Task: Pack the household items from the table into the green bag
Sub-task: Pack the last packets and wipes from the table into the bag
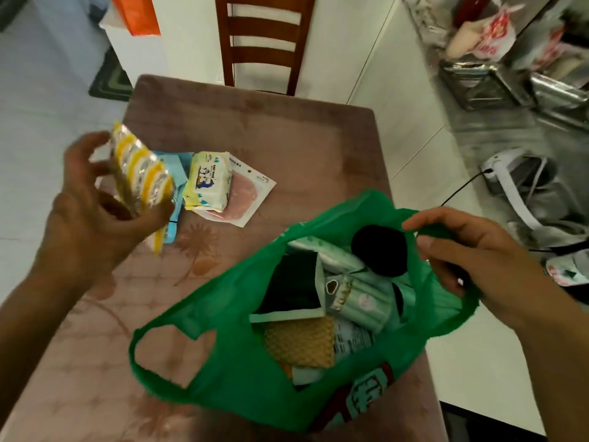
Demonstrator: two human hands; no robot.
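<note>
Two hands work over the table (287, 138): the left hand (95, 215) grips a yellow pack (140, 173) aloft. Right hand (471, 250) pinches the green bag (248, 371) rim, holding it open.

The bag (242, 371) lies open on the near right of the surface (287, 138), with packets (360, 301) and a sponge (299, 342) inside. Left of it and farther back, a wipes pack (208, 181) rests on a flat sachet (248, 193). A chair (263, 43) stands behind the surface.
</note>
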